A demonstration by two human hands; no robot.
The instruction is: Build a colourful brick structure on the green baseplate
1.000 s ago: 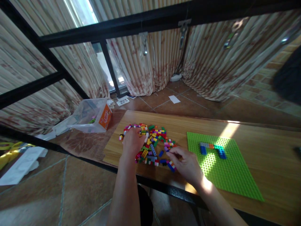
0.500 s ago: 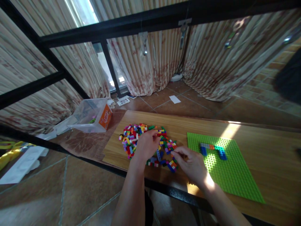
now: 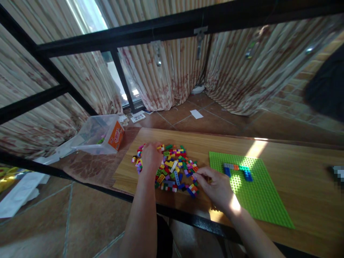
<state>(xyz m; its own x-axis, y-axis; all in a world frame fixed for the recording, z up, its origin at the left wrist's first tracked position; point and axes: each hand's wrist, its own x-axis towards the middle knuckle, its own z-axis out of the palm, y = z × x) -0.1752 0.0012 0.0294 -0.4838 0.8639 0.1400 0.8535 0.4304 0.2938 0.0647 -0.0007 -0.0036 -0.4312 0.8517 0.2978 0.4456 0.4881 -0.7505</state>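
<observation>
Colourful toy building bricks (image 3: 174, 165) lie in a loose pile on the wooden table (image 3: 188, 138). My left hand (image 3: 152, 157) is over the pile's left part; its fingers point down and are hidden and blurred. At the pile's right edge is my right hand (image 3: 216, 184), thumb and forefinger pinched together; whatever is between them is too small to make out. A green baseplate (image 3: 268, 200) lies to the right of that hand. On it stands an angular row of joined bricks (image 3: 236, 167), grey, orange and teal along the top, with blue legs.
A clear plastic box (image 3: 98, 134) with an orange label stands beyond the table's left end, a few pieces inside. A black metal bar (image 3: 185, 218) runs along the near edge. Curtains (image 3: 172, 79) hang behind. A dark, partly pixelated object (image 3: 339, 173) sits at the right edge.
My left hand has moved left across the pile, uncovering bricks in its middle. My right hand keeps its pinch near the pile's right edge. The whole view has shifted slightly.
</observation>
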